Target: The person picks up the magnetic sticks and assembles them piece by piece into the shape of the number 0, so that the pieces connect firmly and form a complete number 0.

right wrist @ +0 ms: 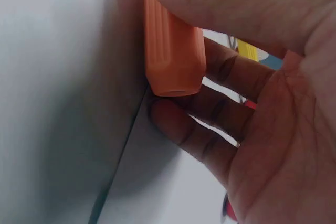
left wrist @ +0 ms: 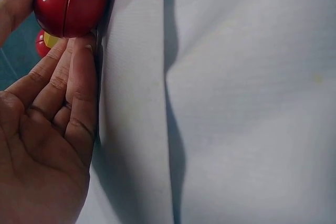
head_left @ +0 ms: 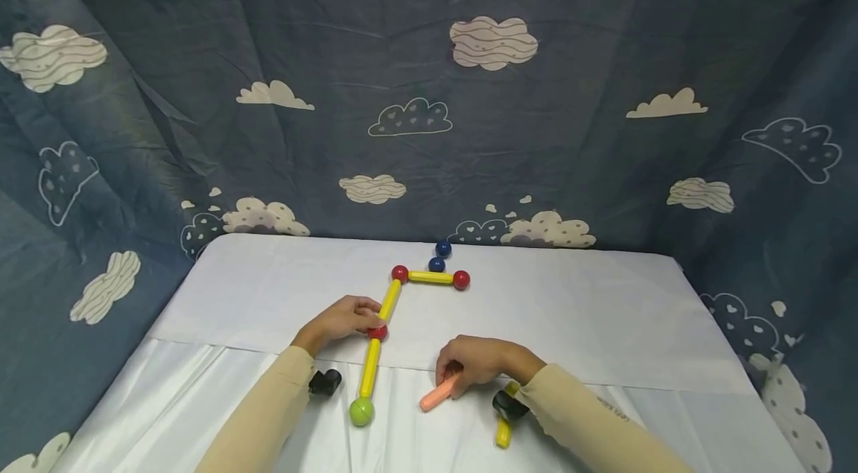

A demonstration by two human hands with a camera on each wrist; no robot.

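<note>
A chain of yellow sticks and balls lies on the white cloth. My left hand [head_left: 348,316] pinches the red ball [left wrist: 71,11] in the middle of it, thumb on one side and fingertips on the other. From that ball one yellow stick [head_left: 370,369] runs toward me to a green ball [head_left: 361,412]. Another yellow stick [head_left: 391,299] leads away to a red ball [head_left: 399,274], where a third yellow stick [head_left: 431,277] goes right to another red ball [head_left: 461,280]. Right of the chain, my right hand [head_left: 477,360] grips an orange ribbed stick [right wrist: 173,51] between thumb and fingers, low over the cloth.
Two dark blue balls [head_left: 437,264] sit at the back beyond the chain. A loose yellow stick [head_left: 503,434] lies partly hidden under my right wrist and its black camera [head_left: 509,406]. A dark cloud-patterned curtain [head_left: 415,160] hangs behind the table [head_left: 590,309].
</note>
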